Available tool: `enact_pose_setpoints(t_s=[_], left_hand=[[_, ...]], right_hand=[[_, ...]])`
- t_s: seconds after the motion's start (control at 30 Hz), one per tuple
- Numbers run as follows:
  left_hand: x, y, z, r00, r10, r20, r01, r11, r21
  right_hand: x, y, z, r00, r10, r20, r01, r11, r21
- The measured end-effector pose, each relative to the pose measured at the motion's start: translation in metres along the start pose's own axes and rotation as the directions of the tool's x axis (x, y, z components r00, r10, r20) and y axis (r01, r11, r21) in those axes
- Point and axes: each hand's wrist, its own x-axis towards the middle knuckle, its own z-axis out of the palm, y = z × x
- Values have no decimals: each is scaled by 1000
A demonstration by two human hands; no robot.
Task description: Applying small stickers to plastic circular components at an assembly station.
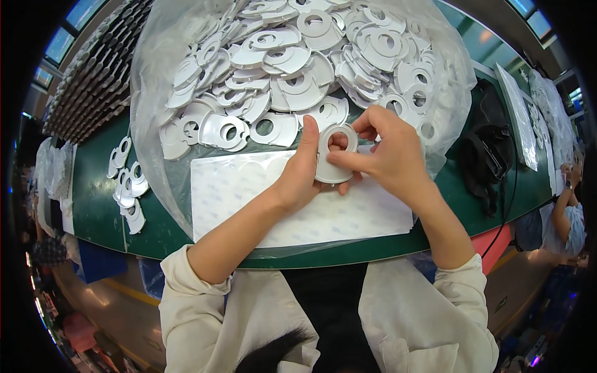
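Observation:
Between my two hands is a white plastic part [331, 170] with a rounded plate and a round hole, held tilted up. My left hand [300, 173] grips it from the left, thumb up along its edge and fingers behind, some showing through the hole. My right hand [398, 155] is closed on its right side, the thumb pressing on the ring and the index finger bent at the upper rim. Under both hands lies a white sheet [249, 214] with faint round outlines and pale printing. Whether a small piece sits between my right fingertips is hidden.
A large heap of similar white parts [286, 59] lies on a clear plastic bag [152, 124] across the green table [99, 217]. Several loose parts [127, 189] are at left, near stacked grey trays [93, 74]. A black bag [488, 140] with a cable stands right.

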Motion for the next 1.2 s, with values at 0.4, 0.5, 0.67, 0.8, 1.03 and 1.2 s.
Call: enact_pose_setpoints(t_s=[0.4,0.5,0.67,0.8,1.03,1.2], left_hand=[[-20,43,-8,947,294,-129,-215,877,429],[-68,85,-13,642,754,-138,27,158,987],[-146,111,-81,348,935,-70,756,-235,611],[-177,111,-108,304,949,-86,884,-248,396],[-96,81,-69,618,783,-71,267,-124,956],[-52,51,-50,807,574,142,107,-377,920]], right_hand=[[2,10,-2,993,108,53,-116,970,214],[-4,15,-1,995,-16,95,-3,980,200],[-12,5,2,906,-197,374,166,979,115],[-14,-2,4,923,-199,328,215,977,-12],[-10,6,-2,930,5,368,46,990,-130],[-12,5,-2,935,39,354,16,989,-150]])
